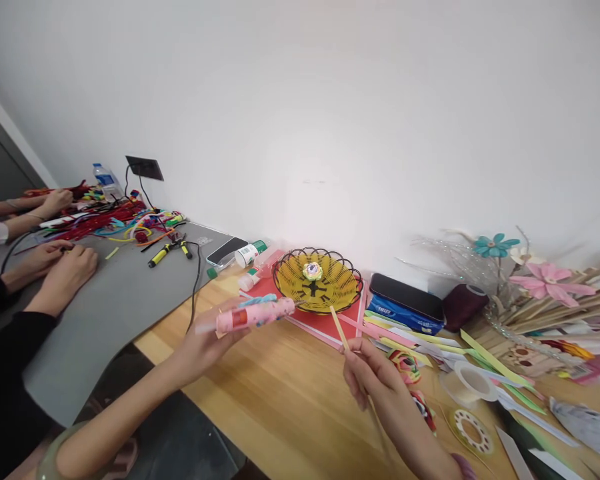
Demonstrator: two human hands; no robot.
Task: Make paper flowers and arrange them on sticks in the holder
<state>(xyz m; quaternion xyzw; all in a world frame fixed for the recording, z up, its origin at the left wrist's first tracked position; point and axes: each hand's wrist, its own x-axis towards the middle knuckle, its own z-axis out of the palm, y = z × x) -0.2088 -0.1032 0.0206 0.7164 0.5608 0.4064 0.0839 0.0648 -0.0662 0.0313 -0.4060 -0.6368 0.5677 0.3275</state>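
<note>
I note my left hand clamped on a pink glue gun, long axis level, nozzle rightward toward the thin wooden stick pinched upright in my right hand, just apart.

One basket, two phones

Bare wooden table between hands; wire basket beyond.

Wooden desk against white wall. Grey mat covers its left part, strewn with pipe cleaners. On bare wood: red paper under yellow wire basket, blue tissue pack, tape roll, paper strips.
</note>
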